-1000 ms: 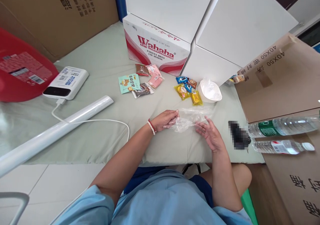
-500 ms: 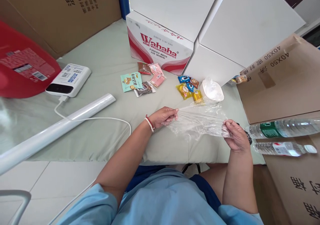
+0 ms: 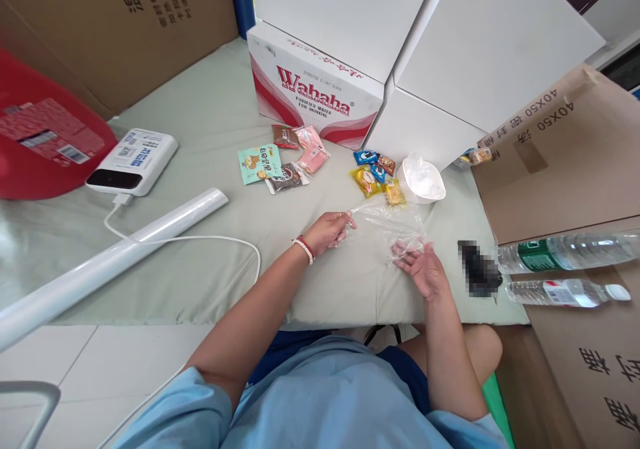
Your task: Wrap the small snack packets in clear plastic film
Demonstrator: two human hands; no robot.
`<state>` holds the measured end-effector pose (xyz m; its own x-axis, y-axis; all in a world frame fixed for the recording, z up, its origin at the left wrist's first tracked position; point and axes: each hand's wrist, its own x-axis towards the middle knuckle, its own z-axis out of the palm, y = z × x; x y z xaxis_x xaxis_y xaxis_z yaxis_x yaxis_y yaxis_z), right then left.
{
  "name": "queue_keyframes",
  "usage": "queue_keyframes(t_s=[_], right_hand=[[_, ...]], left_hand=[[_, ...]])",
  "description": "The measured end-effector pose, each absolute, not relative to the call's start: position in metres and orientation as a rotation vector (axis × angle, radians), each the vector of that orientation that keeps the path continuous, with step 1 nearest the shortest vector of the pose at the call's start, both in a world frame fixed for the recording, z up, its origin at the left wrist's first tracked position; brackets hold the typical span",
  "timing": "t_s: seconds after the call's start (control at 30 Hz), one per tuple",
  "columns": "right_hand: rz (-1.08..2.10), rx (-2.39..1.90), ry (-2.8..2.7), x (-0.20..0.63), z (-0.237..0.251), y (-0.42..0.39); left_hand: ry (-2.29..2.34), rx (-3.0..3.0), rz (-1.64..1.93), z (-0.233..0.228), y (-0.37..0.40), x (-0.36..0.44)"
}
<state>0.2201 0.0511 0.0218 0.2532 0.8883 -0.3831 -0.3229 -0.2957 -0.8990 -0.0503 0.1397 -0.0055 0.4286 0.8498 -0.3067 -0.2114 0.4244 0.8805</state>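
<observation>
A thin clear plastic sheet (image 3: 385, 226) lies crumpled on the pale green mat (image 3: 210, 122) between my hands. My left hand (image 3: 327, 232), with a red and white bracelet at the wrist, pinches the sheet's left corner. My right hand (image 3: 423, 269) rests palm up, fingers spread, its fingertips touching the sheet's right edge. Just beyond the sheet sit a white bowl (image 3: 423, 181) lined with plastic and a small heap of yellow and blue wrapped sweets (image 3: 375, 179).
Pink and brown snack packets and a green one (image 3: 283, 159) lie farther left. A Wahaha carton (image 3: 313, 92), white boxes, a power bank (image 3: 133, 161) with cable, a long white roll (image 3: 110, 259), two water bottles (image 3: 565, 272) and cardboard boxes surround the mat.
Half a second ago my right hand held the sheet stretched and lifted out to the right. It has since moved back left and down, fingers spread, and the sheet has sunk onto the mat.
</observation>
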Motion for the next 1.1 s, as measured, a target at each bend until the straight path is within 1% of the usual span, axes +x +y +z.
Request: queue_keyframes(t_s=[0.1,0.2,0.47,0.6,0.77,0.83,0.97,1.03,1.1], right_hand=[[1.290,-1.447,-0.634,0.206,0.017,0.053],[1.229,-1.486,-0.632,0.209,0.018,0.058],[1.299,-1.408,-0.566,0.241,0.013,0.046],[1.283,-1.433,-0.564,0.239,0.004,0.043],[1.151,-1.596,-0.718,0.223,-0.002,0.046],[1.080,-1.661,-0.882,0.218,-0.007,0.049],[0.979,-1.712,-1.096,0.216,-0.020,0.051],[1.002,-1.686,-1.139,0.216,-0.023,0.051],[1.047,-1.654,-1.174,0.216,-0.021,0.049]], left_hand=[[0.912,0.900,0.778,-0.003,0.139,-0.049],[0.939,0.897,0.783,0.002,0.138,-0.052],[1.088,1.033,0.828,0.014,0.117,-0.074],[1.268,1.323,0.740,0.018,0.092,-0.092],[1.514,1.674,0.558,0.013,0.057,-0.104],[1.677,1.818,0.569,0.013,0.047,-0.105],[1.970,2.158,0.745,0.027,0.042,-0.104],[1.848,2.383,0.748,0.035,0.048,-0.100],[1.580,2.575,0.621,0.038,0.057,-0.093]])
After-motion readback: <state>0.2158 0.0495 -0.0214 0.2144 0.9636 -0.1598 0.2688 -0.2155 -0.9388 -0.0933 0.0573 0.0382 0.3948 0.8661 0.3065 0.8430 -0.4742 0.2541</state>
